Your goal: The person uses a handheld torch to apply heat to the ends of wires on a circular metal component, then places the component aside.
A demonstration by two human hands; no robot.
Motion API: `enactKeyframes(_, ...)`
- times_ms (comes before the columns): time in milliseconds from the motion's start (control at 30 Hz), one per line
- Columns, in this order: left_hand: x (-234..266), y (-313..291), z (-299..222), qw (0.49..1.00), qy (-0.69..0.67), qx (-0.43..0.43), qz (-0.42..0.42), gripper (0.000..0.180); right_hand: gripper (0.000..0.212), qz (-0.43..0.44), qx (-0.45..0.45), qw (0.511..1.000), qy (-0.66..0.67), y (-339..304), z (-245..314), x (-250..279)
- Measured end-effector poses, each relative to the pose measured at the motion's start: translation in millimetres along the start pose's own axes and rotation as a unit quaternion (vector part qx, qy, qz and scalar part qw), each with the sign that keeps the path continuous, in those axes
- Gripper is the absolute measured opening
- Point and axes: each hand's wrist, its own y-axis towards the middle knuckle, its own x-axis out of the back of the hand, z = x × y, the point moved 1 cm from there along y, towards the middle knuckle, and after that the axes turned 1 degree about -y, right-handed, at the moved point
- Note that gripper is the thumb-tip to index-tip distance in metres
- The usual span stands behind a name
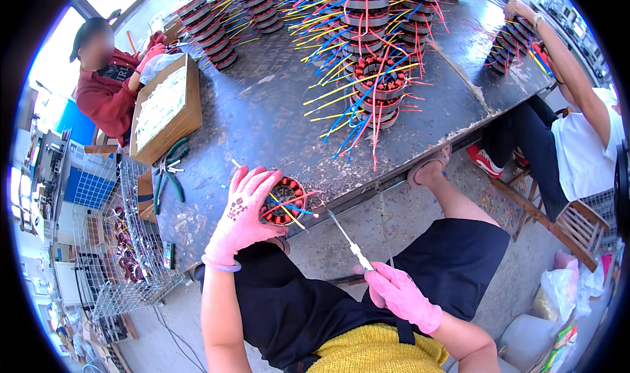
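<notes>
With our left hand half-curled around the coil at the edge of the table and our right hand closed on the tool, we should brace the coil and guide the tip clear of its loose wires.

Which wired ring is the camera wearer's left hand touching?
The single ring at the near edge of the table, the left hand on its left side. It lies alone; those farther back stand in stacks.
</notes>
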Motion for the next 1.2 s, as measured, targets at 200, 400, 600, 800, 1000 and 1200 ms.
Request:
enactKeyframes(200,3.4,2.8,-6.7,1.0,0.023,0.002,0.015,0.098,0.04,0.0,-0.001,1.0,-0.012,0.1,-6.3,1.3)
enactKeyframes(400,1.5,3.4,-5.1,0.999,0.042,-0.012,-0.007,0.098,0.039,-0.005,-0.004,1.0,0.016,1.7,-6.6,1.9)
enactKeyframes(600,2.1,4.6,-5.1,0.999,0.046,-0.011,-0.011,0.096,0.037,-0.011,0.002,1.0,-0.004,2.9,1.9,1.2)
enactKeyframes(800,1.9,4.3,-3.3,0.999,0.047,-0.017,-0.012,0.096,0.036,-0.021,-0.007,1.0,-0.012,5.6,5.3,0.6)
enactKeyframes(1000,1.3,3.9,-2.2,0.998,0.052,-0.019,-0.013,0.097,0.036,-0.018,-0.018,0.999,0.038,6.1,0.7,0.3)
enactKeyframes(1200,0.3,4.0,-1.5,0.999,0.045,-0.02,-0.012,0.096,0.036,-0.011,0.001,1.0,0.013,5.6,3.8,0.6)
